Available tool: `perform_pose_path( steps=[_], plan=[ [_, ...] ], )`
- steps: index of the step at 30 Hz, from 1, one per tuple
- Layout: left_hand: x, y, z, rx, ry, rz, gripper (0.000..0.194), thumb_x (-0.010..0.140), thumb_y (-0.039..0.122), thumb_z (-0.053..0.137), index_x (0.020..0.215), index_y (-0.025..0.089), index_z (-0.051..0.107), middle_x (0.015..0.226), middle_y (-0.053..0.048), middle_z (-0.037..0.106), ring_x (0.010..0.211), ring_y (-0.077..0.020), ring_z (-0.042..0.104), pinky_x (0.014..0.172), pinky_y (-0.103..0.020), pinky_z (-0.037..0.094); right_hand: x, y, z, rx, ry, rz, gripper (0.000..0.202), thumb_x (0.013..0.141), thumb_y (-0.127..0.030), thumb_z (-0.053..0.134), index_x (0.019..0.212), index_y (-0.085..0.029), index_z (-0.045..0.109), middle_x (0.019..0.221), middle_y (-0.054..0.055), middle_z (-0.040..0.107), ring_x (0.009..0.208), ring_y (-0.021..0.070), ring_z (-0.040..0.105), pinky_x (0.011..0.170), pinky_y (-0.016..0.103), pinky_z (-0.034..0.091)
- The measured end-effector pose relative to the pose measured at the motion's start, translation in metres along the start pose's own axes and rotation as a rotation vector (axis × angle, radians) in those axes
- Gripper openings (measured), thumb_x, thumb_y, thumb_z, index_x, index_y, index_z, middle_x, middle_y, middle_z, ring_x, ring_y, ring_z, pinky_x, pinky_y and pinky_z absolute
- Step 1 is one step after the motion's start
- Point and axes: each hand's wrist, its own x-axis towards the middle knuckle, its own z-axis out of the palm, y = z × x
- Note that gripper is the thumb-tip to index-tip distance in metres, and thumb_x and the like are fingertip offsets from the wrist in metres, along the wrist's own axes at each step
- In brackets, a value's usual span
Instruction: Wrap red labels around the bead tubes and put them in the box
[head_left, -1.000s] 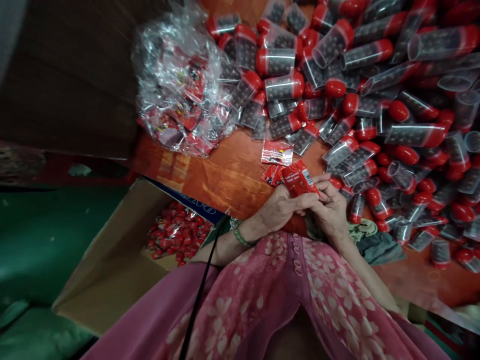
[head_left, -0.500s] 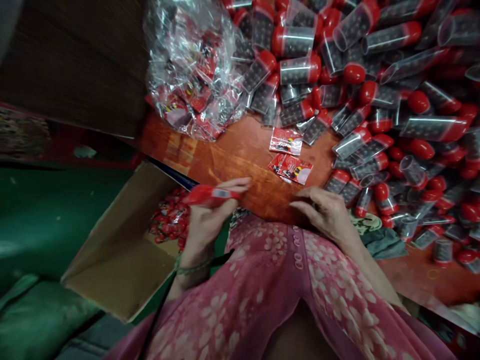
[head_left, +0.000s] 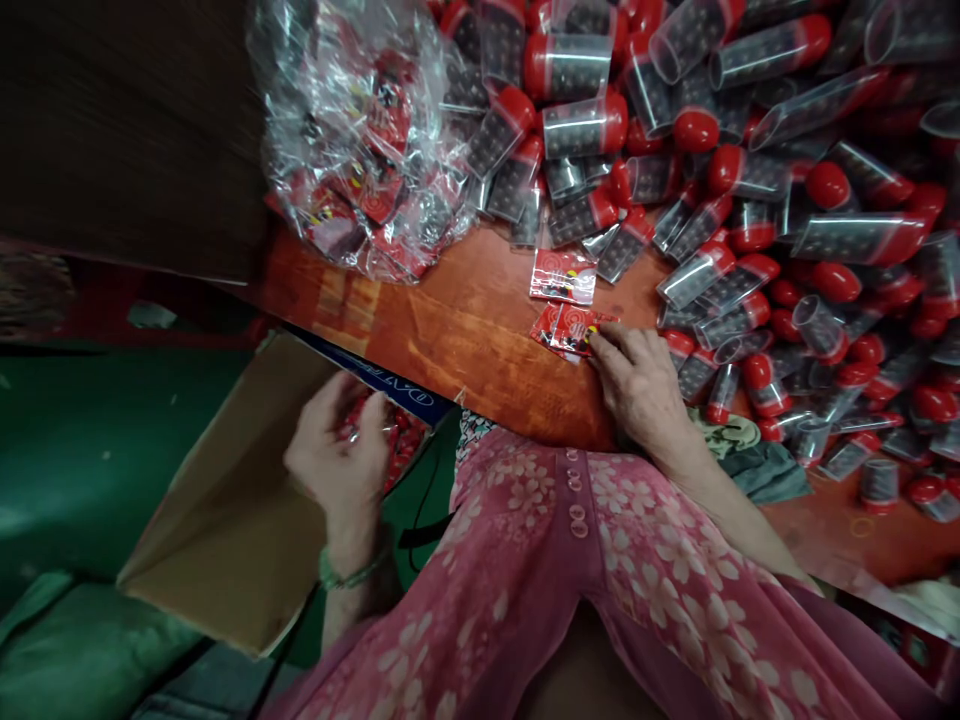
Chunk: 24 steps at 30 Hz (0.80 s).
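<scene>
My left hand (head_left: 337,445) hangs over the cardboard box (head_left: 232,500) at the left. Its thumb and fingers are curved and apart, with no packet seen between them. Small red packets (head_left: 405,440) lie inside the box, partly hidden by this hand. My right hand (head_left: 641,385) rests on the wooden table, its fingertips closed on the right edge of a flat red printed packet (head_left: 574,328). This packet overlaps another one beneath it. Just above lies a further red printed packet (head_left: 562,277) in a clear sleeve.
A big clear plastic bag (head_left: 367,150) holding red printed packets sits at the table's upper left. Many clear tubes with red rounded ends (head_left: 585,125) are heaped across the upper right. A dark cloth (head_left: 765,475) lies at the table edge by my right forearm.
My left hand has moved left over the box, and the red packet it held is gone from its fingers. My right hand has moved up onto the printed packets.
</scene>
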Motion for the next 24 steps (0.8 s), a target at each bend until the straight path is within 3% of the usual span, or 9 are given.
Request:
perform_pose_path(
  steps=[1,4,6,8,12,15,17,21,24],
  plan=[
    [0.003,0.020,0.018,0.018,-0.016,0.147,0.032,0.088,0.032,0.071,0.118,0.020,0.068,0.111,-0.007,0.074,0.103,-0.0232,0.072,0.090,-0.039,0.058,0.000,0.000,0.000,-0.019,0.010,-0.023,0.028,0.100,-0.017,0.049,0.122,-0.015,0.065,0.121,0.014,0.069,0.096,0.0271,0.055,0.078,0.040,0.044],
    [0.012,0.075,0.072,-0.106,-0.287,0.641,0.043,0.091,0.020,0.066,0.134,0.017,0.059,0.131,-0.013,0.068,0.120,-0.0226,0.067,0.103,-0.037,0.057,0.000,0.000,0.000,-0.041,0.048,-0.068,0.025,0.097,-0.013,0.049,0.112,-0.016,0.069,0.111,0.011,0.073,0.089,0.0257,0.055,0.075,0.039,0.043],
    [0.016,0.098,0.101,-0.135,-0.394,0.823,0.046,0.095,0.015,0.058,0.140,0.012,0.052,0.140,-0.018,0.062,0.131,-0.0239,0.059,0.109,-0.038,0.054,0.002,0.000,0.002,-0.017,0.084,-0.082,0.023,0.097,-0.012,0.049,0.105,-0.016,0.071,0.104,0.010,0.074,0.085,0.0245,0.055,0.073,0.038,0.043],
    [0.021,0.108,0.120,-0.123,-0.448,0.916,0.045,0.096,0.008,0.049,0.141,0.008,0.049,0.143,-0.021,0.058,0.137,-0.0251,0.054,0.112,-0.040,0.052,0.003,0.000,0.002,0.019,0.110,-0.104,0.024,0.096,-0.010,0.048,0.097,-0.015,0.071,0.097,0.011,0.074,0.081,0.0239,0.055,0.071,0.038,0.044],
    [0.029,0.105,0.133,-0.107,-0.466,0.995,0.043,0.095,0.003,0.041,0.135,0.007,0.054,0.143,-0.020,0.058,0.137,-0.0253,0.054,0.111,-0.042,0.053,0.007,0.004,-0.008,0.147,-0.001,-0.102,0.026,0.097,-0.009,0.045,0.098,-0.014,0.070,0.098,0.012,0.072,0.083,0.0234,0.058,0.075,0.037,0.051],
    [0.033,0.102,0.134,-0.121,-0.397,1.017,0.033,0.095,0.005,0.045,0.123,0.009,0.062,0.136,-0.019,0.063,0.134,-0.0263,0.056,0.108,-0.044,0.054,0.015,0.010,-0.028,0.319,-0.141,-0.088,0.024,0.100,-0.015,0.046,0.110,-0.015,0.068,0.107,0.012,0.071,0.094,0.0227,0.062,0.085,0.038,0.055],
    [0.035,0.103,0.136,-0.136,-0.337,1.009,0.024,0.093,0.006,0.050,0.111,0.007,0.066,0.127,-0.019,0.067,0.126,-0.0270,0.060,0.104,-0.042,0.056,0.026,0.016,-0.041,0.388,-0.152,-0.080,0.023,0.101,-0.019,0.047,0.115,-0.017,0.067,0.110,0.011,0.070,0.098,0.0221,0.064,0.090,0.038,0.056],
    [0.035,0.107,0.140,-0.134,-0.296,0.941,0.013,0.092,0.008,0.055,0.092,0.012,0.068,0.103,-0.012,0.072,0.092,-0.0214,0.064,0.080,-0.034,0.058,0.057,0.022,-0.049,0.168,-0.049,0.018,0.028,0.099,-0.022,0.052,0.123,-0.015,0.064,0.116,0.015,0.065,0.104,0.0275,0.059,0.092,0.044,0.053],
    [0.035,0.109,0.141,-0.123,-0.359,0.890,0.017,0.094,0.011,0.052,0.083,0.014,0.065,0.090,-0.010,0.069,0.081,-0.0190,0.060,0.073,-0.032,0.054,0.077,0.022,-0.043,-0.077,-0.084,0.087,0.042,0.095,-0.029,0.061,0.134,-0.015,0.059,0.119,0.020,0.058,0.104,0.0333,0.054,0.088,0.051,0.051]
  ],
)
